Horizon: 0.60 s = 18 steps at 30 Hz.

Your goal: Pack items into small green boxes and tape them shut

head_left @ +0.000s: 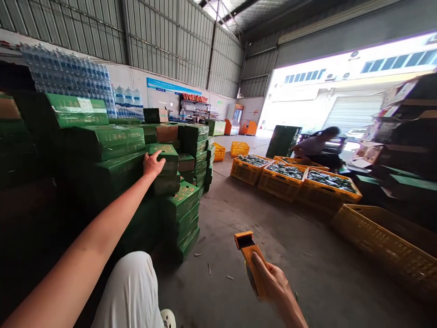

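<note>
My left hand (154,164) reaches out to the stacked boxes, its fingers spread over the top and near edge of a green cardboard box (167,157). That box rests on another green one at the end of a row. In my right hand (269,278) is an orange tape dispenser (251,253), held above the floor with its head pointing up and away. Part of a tape roll shows at its lower left side. Below and to the right of my left hand stands a lower stack of green boxes (180,205).
Yellow crates (282,182) full of small dark packets stand at the right, with a seated person (314,148) behind them. Nearer is another yellow crate (385,237). Water bottle packs (68,75) rise at the back left. Scraps (209,269) lie on the concrete floor (232,214).
</note>
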Each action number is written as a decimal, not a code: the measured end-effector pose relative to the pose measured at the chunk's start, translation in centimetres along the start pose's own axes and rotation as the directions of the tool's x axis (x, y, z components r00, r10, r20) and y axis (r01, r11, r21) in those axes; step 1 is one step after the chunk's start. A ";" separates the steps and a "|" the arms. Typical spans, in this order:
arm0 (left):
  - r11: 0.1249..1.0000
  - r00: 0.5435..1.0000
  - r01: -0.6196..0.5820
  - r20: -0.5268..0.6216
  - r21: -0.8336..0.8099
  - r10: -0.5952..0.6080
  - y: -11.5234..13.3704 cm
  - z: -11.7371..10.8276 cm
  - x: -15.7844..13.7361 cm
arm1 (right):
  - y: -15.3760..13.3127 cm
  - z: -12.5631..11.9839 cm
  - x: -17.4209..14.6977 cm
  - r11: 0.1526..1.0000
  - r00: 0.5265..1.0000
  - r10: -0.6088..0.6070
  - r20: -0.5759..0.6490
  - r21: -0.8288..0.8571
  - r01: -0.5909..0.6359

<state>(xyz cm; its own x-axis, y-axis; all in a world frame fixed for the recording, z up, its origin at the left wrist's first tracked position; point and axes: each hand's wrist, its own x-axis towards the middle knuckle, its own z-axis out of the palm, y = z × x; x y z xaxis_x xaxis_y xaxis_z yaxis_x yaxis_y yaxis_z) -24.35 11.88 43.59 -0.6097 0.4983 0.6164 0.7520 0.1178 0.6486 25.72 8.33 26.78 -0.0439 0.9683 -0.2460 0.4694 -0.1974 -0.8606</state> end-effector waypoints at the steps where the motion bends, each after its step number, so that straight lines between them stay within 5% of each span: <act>1: 0.999 1.000 0.001 -0.020 0.039 0.000 -0.7 0.6 -0.5 | 0.1 0.1 0.1 1.000 1.000 0.005 0.010 -0.004 -0.005; 10: 0.984 0.996 -0.081 0.043 0.159 0.075 -2.6 2.3 -3.5 | 1.9 0.5 1.8 1.000 0.998 -0.010 0.068 -0.015 0.011; 14: 0.973 0.988 -0.151 0.009 0.175 0.152 -1.4 3.2 -9.4 | 2.2 0.8 0.4 0.999 0.994 -0.046 0.094 0.008 0.046; 16: 0.960 0.947 -0.277 0.182 0.039 0.266 -1.4 4.6 -14.2 | 2.2 1.1 -0.6 0.997 0.994 -0.049 0.098 0.072 0.042; 18: 0.928 0.783 -0.314 0.498 -0.199 0.372 -1.7 6.6 -19.7 | 2.3 1.5 -1.3 0.991 0.994 -0.042 0.096 0.131 0.029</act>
<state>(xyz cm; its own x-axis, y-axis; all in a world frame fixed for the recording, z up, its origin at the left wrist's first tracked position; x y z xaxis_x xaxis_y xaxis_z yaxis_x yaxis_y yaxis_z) -12.00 7.56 27.37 -0.0731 0.8619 0.5017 0.8395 -0.2184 0.4975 25.54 6.41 24.47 -0.1480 0.9564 -0.2517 0.3481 -0.1879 -0.9185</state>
